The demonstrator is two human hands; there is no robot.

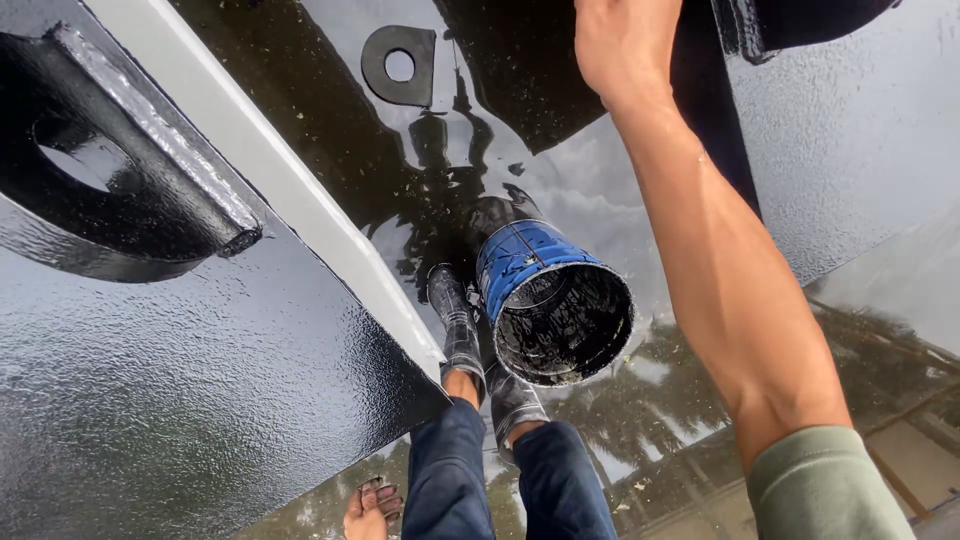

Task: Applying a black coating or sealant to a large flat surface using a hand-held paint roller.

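The right hand [620,45] reaches to the top edge; whether its grip holds anything I cannot tell. The paint bucket [555,300] stands by the person's boots [460,330]. Most of the metal surface [180,400] already shines wet black; the white strip [260,160] remains unpainted.

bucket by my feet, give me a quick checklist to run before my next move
1. Bucket standing, open, black paint inside: ok.
2. Bucket apart from the white beam: ok.
3. Boots on secure footing: not ok, the black surface looks wet and glossy, likely slippery.
4. Right hand has a firm hold: cannot tell, its fingers are cut off at the top edge.
5. Left hand free: cannot tell, only stained fingers show at the bottom edge.
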